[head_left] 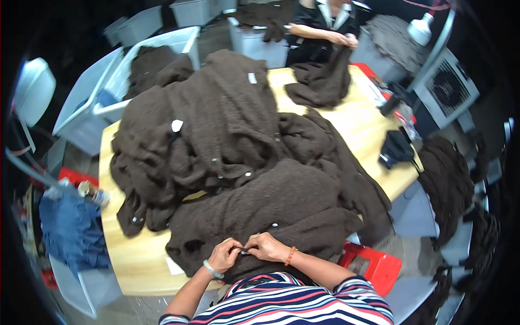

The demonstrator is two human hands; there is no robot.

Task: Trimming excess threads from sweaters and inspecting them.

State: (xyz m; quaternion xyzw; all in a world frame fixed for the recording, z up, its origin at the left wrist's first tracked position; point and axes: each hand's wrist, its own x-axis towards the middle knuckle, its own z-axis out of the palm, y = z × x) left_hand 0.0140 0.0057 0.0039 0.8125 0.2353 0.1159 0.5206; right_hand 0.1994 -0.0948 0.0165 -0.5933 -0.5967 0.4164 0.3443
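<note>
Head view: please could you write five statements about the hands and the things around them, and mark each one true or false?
1. The left hand and right hand both pinch the near brown garment. True.
2. The orange bracelet is worn at the left hand. False: it is worn at the right hand.
3. Across the table, a co-worker holds another brown garment. True.
4. The blue cloth is at the table's right side. False: it is at the left.

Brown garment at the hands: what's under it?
Wooden tabletop and a white slip show left of the brown garment; whatever lies directly beneath is covered.
</note>
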